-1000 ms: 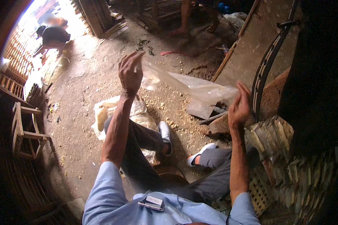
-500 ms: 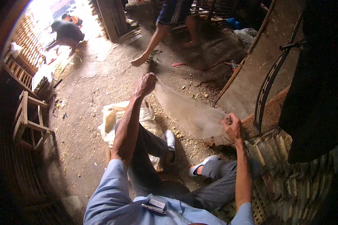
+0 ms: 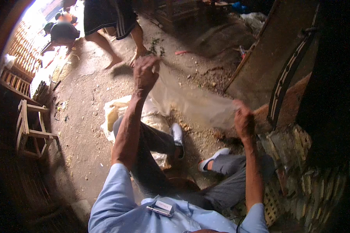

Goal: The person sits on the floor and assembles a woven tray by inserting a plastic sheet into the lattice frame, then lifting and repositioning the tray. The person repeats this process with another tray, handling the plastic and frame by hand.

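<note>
A thin, see-through plastic sheet or bag [image 3: 198,106] is stretched between my two hands, above the dirt floor. My left hand [image 3: 146,73] is closed on its far left end. At the other end my right hand [image 3: 244,121] pinches the plastic, with the fingers bent. Part of the plastic is blurred, so I cannot tell whether it is a bag or a flat sheet. Below my left forearm lies a whitish plastic sack [image 3: 118,106], partly behind my leg.
A wooden stool frame [image 3: 34,128] stands at the left. A barefoot person [image 3: 112,23] walks at the far side; another person [image 3: 64,31] crouches near the bright doorway. To the right are a leaning board [image 3: 272,58] and stacked pale strips [image 3: 311,194].
Both my hands have moved up and away from me, carrying the plastic. The barefoot person has walked to the left.
</note>
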`<act>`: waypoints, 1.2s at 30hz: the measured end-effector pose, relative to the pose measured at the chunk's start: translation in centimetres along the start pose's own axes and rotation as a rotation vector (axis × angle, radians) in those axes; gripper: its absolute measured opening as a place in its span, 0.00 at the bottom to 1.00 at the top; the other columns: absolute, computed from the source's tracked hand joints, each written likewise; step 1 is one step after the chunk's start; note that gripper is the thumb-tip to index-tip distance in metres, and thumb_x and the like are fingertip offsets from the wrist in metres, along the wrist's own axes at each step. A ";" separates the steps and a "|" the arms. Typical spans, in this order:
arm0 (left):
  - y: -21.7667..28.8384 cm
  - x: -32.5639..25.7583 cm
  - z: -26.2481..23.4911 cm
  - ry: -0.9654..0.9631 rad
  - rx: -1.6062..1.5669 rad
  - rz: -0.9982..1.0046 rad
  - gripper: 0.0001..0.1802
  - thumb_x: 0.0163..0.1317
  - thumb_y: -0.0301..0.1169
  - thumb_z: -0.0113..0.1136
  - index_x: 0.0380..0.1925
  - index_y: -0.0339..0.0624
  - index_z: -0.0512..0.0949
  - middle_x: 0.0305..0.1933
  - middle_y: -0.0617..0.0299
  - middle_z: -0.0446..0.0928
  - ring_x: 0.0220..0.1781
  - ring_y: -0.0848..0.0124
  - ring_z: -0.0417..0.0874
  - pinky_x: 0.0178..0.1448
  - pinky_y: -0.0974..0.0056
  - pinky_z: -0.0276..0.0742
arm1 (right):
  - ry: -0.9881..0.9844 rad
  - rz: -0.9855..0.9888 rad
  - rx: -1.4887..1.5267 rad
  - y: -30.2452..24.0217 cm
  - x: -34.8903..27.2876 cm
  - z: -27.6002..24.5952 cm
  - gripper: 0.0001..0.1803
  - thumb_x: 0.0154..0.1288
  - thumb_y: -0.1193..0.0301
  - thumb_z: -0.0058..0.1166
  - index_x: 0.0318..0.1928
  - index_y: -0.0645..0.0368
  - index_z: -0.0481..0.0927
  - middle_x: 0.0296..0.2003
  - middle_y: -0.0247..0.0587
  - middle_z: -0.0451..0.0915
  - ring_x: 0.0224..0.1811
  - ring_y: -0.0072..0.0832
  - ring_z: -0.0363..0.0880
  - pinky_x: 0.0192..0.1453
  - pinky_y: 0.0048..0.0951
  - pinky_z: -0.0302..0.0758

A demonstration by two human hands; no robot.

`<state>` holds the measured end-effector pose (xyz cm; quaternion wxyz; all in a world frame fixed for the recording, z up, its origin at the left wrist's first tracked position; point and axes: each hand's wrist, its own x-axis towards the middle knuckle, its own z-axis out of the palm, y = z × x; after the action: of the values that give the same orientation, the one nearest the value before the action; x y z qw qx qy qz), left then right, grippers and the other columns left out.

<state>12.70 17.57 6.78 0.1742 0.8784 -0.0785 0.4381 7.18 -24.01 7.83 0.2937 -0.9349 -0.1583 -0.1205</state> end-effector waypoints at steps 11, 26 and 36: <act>-4.6 -1.1 0.3 -0.646 -0.491 -0.369 0.12 0.54 0.37 0.66 0.32 0.40 0.86 0.32 0.53 0.85 0.35 0.65 0.86 0.42 0.58 0.79 | -0.200 0.092 -0.012 6.1 -0.9 2.6 0.13 0.68 0.67 0.51 0.39 0.64 0.83 0.34 0.63 0.83 0.41 0.61 0.83 0.44 0.52 0.79; 7.0 3.8 -1.5 -0.911 -0.809 -0.124 0.14 0.63 0.39 0.72 0.42 0.41 0.88 0.39 0.55 0.88 0.42 0.66 0.89 0.47 0.60 0.82 | -0.301 -0.283 0.245 -7.2 6.2 4.1 0.22 0.66 0.61 0.66 0.53 0.63 0.82 0.44 0.57 0.85 0.49 0.52 0.85 0.53 0.45 0.80; 7.0 3.7 -1.4 -0.556 -1.037 -0.478 0.09 0.70 0.32 0.65 0.41 0.37 0.83 0.35 0.59 0.87 0.38 0.72 0.88 0.45 0.65 0.84 | -0.513 0.010 0.456 -3.0 5.8 2.0 0.11 0.69 0.68 0.58 0.34 0.65 0.83 0.30 0.46 0.84 0.36 0.32 0.84 0.47 0.37 0.79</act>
<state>11.88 11.64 12.14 0.6432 0.7540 -0.1244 0.0476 11.73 -19.21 9.67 0.4464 -0.8458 -0.2453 0.1587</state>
